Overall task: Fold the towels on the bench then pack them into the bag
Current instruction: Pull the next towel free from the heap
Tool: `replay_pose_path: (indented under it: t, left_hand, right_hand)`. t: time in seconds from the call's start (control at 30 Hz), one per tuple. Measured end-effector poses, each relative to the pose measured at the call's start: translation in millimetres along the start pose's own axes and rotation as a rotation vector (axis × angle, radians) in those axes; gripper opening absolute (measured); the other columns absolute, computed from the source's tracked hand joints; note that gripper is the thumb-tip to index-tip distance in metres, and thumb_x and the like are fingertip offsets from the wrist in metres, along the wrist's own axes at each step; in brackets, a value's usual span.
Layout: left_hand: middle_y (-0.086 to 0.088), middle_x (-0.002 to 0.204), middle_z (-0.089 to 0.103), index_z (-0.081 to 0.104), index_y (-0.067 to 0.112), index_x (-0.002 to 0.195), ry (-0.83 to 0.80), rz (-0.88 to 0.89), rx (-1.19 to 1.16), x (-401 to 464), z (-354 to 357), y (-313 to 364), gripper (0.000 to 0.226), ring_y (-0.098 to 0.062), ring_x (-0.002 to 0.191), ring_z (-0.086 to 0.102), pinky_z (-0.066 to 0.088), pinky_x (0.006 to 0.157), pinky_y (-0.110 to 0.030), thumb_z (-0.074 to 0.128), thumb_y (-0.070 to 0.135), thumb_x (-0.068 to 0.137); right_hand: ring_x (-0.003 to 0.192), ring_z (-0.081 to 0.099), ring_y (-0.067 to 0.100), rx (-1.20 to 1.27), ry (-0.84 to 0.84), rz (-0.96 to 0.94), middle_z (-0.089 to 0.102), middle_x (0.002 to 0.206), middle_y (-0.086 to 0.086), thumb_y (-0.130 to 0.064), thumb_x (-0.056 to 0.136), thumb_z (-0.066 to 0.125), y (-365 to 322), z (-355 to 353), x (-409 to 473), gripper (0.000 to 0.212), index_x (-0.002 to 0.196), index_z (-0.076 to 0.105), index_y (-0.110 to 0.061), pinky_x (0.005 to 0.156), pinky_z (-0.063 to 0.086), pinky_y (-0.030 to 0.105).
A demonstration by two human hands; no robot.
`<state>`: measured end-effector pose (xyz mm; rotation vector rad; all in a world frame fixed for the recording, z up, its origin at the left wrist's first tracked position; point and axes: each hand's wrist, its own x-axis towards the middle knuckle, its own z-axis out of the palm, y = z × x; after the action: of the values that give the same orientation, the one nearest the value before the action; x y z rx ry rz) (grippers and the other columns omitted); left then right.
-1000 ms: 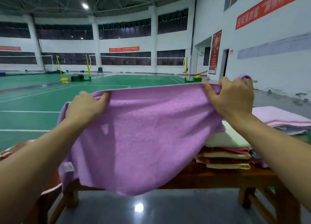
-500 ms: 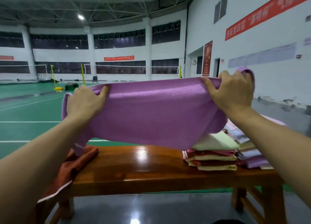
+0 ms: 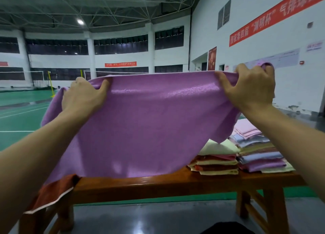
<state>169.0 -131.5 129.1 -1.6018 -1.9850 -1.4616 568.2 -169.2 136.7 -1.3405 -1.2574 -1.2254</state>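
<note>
A purple towel (image 3: 146, 128) hangs spread out in the air above the wooden bench (image 3: 158, 186). My left hand (image 3: 82, 96) grips its upper left corner and my right hand (image 3: 249, 89) grips its upper right corner, both at chest height. The towel's lower edge hangs just over the bench top. A stack of folded towels in cream and red (image 3: 216, 161) lies on the right part of the bench. Beside it, further right, stands a taller stack in pink, blue and purple (image 3: 258, 151). No bag is recognisable in view.
A rust-red cloth (image 3: 52, 193) drapes over the bench's left end. A dark object (image 3: 226, 228) shows at the bottom edge. Green court floor (image 3: 17, 114) lies behind the bench, a white wall (image 3: 290, 93) at right.
Both hands have raised the purple towel higher, so more of the bench top and the right-hand stack show beneath it. The view has tilted upward.
</note>
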Motion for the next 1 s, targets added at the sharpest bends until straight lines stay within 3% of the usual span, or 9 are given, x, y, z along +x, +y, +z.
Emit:
replay_pose_path:
  t: [0.4, 0.6, 1.0]
  left_hand:
    - [-0.030, 0.134, 0.053, 0.048, -0.005, 0.129, -0.038, 0.040, 0.005, -36, 17, -19, 0.097, -0.051, 0.124, 0.049, 0.041, 0.100, -0.055, 0.038, 0.082, 0.088]
    - [-0.034, 0.132, 0.053, 0.048, -0.007, 0.126, -0.108, -0.005, 0.061, -38, 44, -29, 0.097, -0.053, 0.122, 0.051, 0.043, 0.099, -0.056, 0.038, 0.081, 0.089]
    - [-0.031, 0.134, 0.054, 0.048, -0.007, 0.132, -0.331, -0.054, 0.342, -19, 179, -94, 0.098, -0.044, 0.127, 0.051, 0.034, 0.112, -0.056, 0.034, 0.080, 0.090]
  right_hand:
    - [0.070, 0.059, 0.036, 0.018, -0.062, -0.015, 0.064, 0.073, 0.023, -0.071, 0.099, 0.036, 18, -24, -47, 0.076, 0.090, 0.065, -0.001, 0.092, 0.037, 0.045]
    - [0.065, 0.057, 0.037, -0.022, -0.131, -0.008, 0.061, 0.067, 0.025, -0.070, 0.099, 0.039, 16, 13, -64, 0.070, 0.082, 0.061, -0.006, 0.088, 0.036, 0.045]
    - [0.069, 0.057, 0.023, -0.177, -0.723, -0.123, 0.057, 0.066, 0.005, -0.079, 0.094, 0.018, -19, 177, -113, 0.080, 0.095, 0.062, -0.012, 0.103, 0.040, 0.046]
